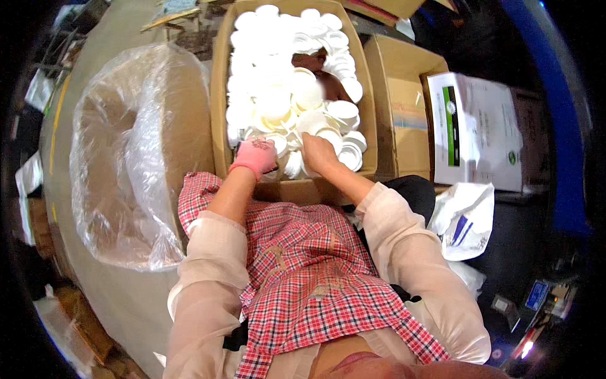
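Note:
A cardboard box (369,142) in front of me is heaped with white round plastic lids (276,106). At its near left, my left hand (255,156), in a pink glove, is closed in a fist low among the lids. Whatever it holds is hidden; dark edges show beside the glove. To the right of it, my bare right hand (319,153) has its fingers curled round a white lid (310,124) at the near side of the heap. The fingertips are partly covered. Glare washes out much of the pile.
A carton lined with clear plastic (129,208) stands left of the box. On the right are an open carton (404,117), a white printed box (476,136) and a white plastic bag (467,218). A dark brown, partly blurred shape (338,91), unclear in kind, overlaps the far lids.

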`<state>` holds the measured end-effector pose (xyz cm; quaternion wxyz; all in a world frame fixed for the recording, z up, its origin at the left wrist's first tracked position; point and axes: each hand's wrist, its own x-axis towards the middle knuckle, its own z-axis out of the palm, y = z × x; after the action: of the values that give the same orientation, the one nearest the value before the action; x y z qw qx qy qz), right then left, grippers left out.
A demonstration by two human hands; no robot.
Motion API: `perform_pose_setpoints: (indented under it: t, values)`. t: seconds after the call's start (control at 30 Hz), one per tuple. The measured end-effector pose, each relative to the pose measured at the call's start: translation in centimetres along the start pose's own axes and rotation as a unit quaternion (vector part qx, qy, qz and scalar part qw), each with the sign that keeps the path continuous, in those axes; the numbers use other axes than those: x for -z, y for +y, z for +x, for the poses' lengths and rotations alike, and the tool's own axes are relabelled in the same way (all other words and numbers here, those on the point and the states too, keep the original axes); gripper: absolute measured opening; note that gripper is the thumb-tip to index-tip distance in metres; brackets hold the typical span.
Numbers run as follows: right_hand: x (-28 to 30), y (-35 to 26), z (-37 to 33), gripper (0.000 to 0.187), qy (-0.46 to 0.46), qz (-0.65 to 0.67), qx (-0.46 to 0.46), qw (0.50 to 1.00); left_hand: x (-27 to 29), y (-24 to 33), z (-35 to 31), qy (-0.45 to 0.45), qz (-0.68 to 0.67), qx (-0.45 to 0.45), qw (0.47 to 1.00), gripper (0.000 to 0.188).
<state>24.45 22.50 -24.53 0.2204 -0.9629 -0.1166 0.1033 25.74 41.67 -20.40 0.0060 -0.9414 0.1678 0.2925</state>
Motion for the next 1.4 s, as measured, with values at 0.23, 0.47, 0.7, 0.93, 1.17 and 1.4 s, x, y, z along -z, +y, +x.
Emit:
perform_pose_setpoints:
  t: [0.23, 0.47, 0.7, 0.93, 1.17, 1.4]
  values:
    - [4.0, 1.3, -0.3, 0.015, 0.122, 0.041, -0.054, 0.990, 1.3, 0.4, -3.6, 0.136, -0.111, 0.001, 0.984, 0.062]
    - [10.6, -0.6, -1.8, 0.011, 0.096, 0.492, 0.095, 0.860, 3.3, 3.0, -3.4, 0.235, -0.463, -0.273, 0.810, 0.102]
    - [12.1, -1.1, -1.7, 0.013, 0.114, 0.519, 0.149, 0.834, 4.6, 2.7, -2.1, 0.170, -0.640, -0.315, 0.680, 0.070]
    - [12.6, -1.3, -2.0, 0.018, 0.115, 0.541, 0.139, 0.821, 4.1, 3.0, -2.1, 0.122, -0.627, -0.295, 0.710, 0.067]
    - [12.5, -0.6, -1.7, 0.014, 0.139, 0.672, 0.044, 0.726, 4.5, 4.5, -3.6, 0.171, -0.506, -0.285, 0.796, 0.061]
    - [11.8, 12.4, 1.0, 0.010, 0.265, 0.748, -0.018, 0.608, -0.1, 6.6, -3.6, 0.222, -0.276, -0.202, 0.913, 0.050]
